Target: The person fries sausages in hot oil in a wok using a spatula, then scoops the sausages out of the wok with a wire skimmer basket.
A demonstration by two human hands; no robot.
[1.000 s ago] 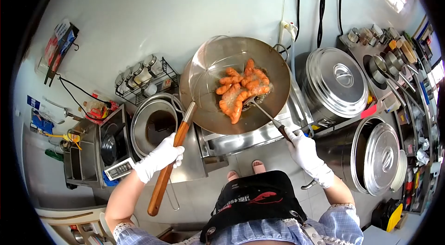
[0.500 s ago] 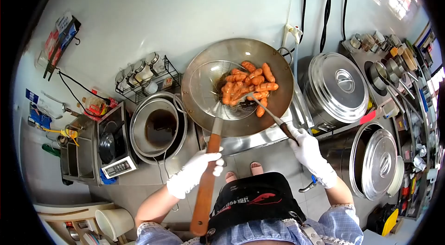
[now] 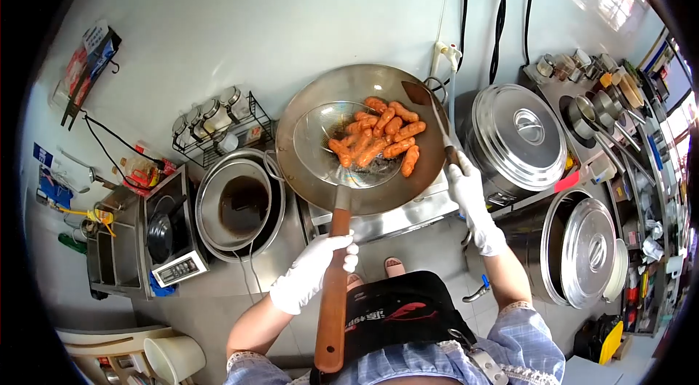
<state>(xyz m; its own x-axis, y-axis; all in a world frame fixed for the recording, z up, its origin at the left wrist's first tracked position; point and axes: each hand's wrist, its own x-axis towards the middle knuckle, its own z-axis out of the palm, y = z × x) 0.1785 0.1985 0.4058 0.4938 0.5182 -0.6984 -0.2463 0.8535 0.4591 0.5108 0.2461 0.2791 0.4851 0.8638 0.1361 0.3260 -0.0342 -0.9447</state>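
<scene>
My gloved left hand [image 3: 314, 268] is closed round the long wooden handle of a mesh skimmer [image 3: 309, 139], whose basket rests inside a large wok [image 3: 291, 119]. Reddish-brown sausages [image 3: 378, 134] lie heaped in the wok, partly over the mesh, with dark liquid beneath them. In my gloved right hand [image 3: 470, 199] is the handle of a spatula [image 3: 419, 93]. Its flat blade sits near the wok's upper right wall, apart from the sausages.
On the left stand a metal strainer bowl [image 3: 206, 199] with dark liquid, an induction cooker [image 3: 179, 268] and a spice jar rack [image 3: 255, 126]. Lidded pots [image 3: 520, 137] are on the right. A wall tap [image 3: 445, 57] is behind the wok.
The spatula has moved from among the sausages up to the wok's right side. The sausages have shifted left and spread over the mesh. My left hand keeps its grip on the skimmer.
</scene>
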